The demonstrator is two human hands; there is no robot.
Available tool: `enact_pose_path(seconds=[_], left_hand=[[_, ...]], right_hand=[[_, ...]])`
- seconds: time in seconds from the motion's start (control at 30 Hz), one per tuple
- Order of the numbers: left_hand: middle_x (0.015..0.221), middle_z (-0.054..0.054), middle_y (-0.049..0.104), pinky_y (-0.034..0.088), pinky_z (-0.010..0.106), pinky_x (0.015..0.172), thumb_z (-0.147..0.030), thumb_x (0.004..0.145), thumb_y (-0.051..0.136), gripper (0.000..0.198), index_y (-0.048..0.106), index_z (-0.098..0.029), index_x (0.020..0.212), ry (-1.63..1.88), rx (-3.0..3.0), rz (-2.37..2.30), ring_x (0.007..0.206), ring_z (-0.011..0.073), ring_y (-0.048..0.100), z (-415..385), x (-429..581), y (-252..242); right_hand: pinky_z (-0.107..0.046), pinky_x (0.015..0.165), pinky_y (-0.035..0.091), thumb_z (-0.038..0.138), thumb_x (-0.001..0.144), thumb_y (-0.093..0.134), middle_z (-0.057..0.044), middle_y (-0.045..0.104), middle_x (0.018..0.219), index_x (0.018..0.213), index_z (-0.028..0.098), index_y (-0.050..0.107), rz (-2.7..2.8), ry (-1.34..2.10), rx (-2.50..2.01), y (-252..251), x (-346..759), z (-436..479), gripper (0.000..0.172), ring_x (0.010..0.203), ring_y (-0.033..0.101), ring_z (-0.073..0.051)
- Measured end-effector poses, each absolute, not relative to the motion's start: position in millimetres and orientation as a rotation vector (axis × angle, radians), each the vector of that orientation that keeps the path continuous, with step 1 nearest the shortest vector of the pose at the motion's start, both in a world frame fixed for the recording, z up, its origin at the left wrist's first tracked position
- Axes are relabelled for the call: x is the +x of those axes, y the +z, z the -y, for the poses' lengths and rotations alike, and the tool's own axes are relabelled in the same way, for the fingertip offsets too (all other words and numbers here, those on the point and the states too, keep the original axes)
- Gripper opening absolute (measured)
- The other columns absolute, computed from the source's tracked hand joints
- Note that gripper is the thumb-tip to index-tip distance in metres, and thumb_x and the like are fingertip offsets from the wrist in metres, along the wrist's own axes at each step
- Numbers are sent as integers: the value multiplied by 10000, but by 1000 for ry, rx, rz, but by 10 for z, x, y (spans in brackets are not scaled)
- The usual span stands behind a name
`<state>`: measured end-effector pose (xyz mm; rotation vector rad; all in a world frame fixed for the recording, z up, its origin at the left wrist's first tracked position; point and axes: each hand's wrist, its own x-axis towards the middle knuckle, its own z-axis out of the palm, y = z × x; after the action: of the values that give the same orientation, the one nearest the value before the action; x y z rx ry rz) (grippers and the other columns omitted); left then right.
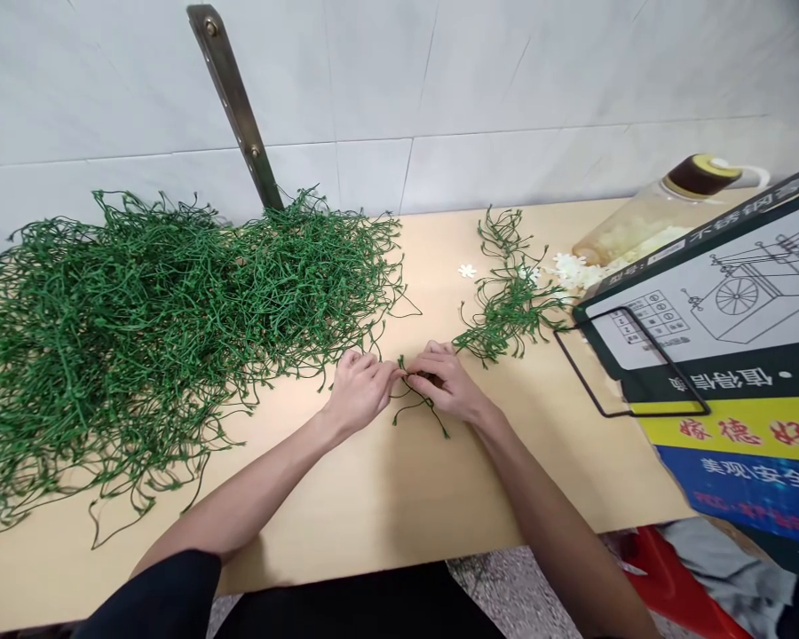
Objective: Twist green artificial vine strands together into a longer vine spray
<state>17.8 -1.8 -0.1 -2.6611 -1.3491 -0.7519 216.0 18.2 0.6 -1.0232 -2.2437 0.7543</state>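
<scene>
Left hand [366, 388] and right hand [447, 380] pinch, fingertips nearly meeting, on one green sprig [430, 403] just above the table [346, 510]! Its tip pokes up between them; its stems slant bodyward and rightward, right hand nearer those trailing ends.

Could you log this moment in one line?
left hand: pinching green sprig; right hand: pinching same sprig; green pile: left of hands

Place: small handicraft workspace; whether home or workshop is unclear
Wall [539, 71]: white tiles with faint grey veining
Tabletop [346, 524]: pale, wood-coloured board against that wall
Stock: large heap of thin green plastic-looking stems [173, 311]; loose white flower-shaped pieces [569, 267]
Floor [499, 593]: grey, speckled
</scene>
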Motion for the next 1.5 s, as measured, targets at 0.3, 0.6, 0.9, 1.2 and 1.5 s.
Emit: enact_pose_path(seconds=[0.3,0.6,0.9,1.2,1.5], left_hand=[[668,24,676,311,338,692,-183,988,413,234,600,-168,848,-698,-2677,1390,677,166,580,22,180,-21],[661,27,678,302,342,683,-204,993,433,229,597,-163,839,-714,-2695,1432,671,167,585,15,179,-58],[621,18,667,299,332,679,-229,1005,417,270,595,-166,811,-717,-2664,1407,646,163,576,10,185,-32],[750,3,710,390,300,707,-179,996,368,301,615,-183,824,-1185,-2615,1704,657,124,625,50,76,-3],[907,57,645,478,335,811,-261,983,429,301,479,-195,1272,-1659,-2259,1982,874,182,590,-70,111,-60]], right_hand=[[-388,743,237,176,904,499,-23,561,651,616,184,538,2289,672,-1085,22,2116,-169,291,767,411,-193],[-409,736,253,208,914,481,-26,571,657,609,189,501,2297,762,-1101,56,2125,-174,307,772,409,-198],[-404,731,250,158,880,487,-21,561,637,594,189,503,2245,698,-1175,27,2089,-177,288,752,407,-194],[-389,682,335,259,851,578,-24,517,525,509,215,497,2043,554,-1205,-65,2119,-240,355,673,421,-198],[-338,608,421,399,793,729,-34,657,742,765,234,700,1770,942,-1149,14,2180,-219,169,688,548,-178]])
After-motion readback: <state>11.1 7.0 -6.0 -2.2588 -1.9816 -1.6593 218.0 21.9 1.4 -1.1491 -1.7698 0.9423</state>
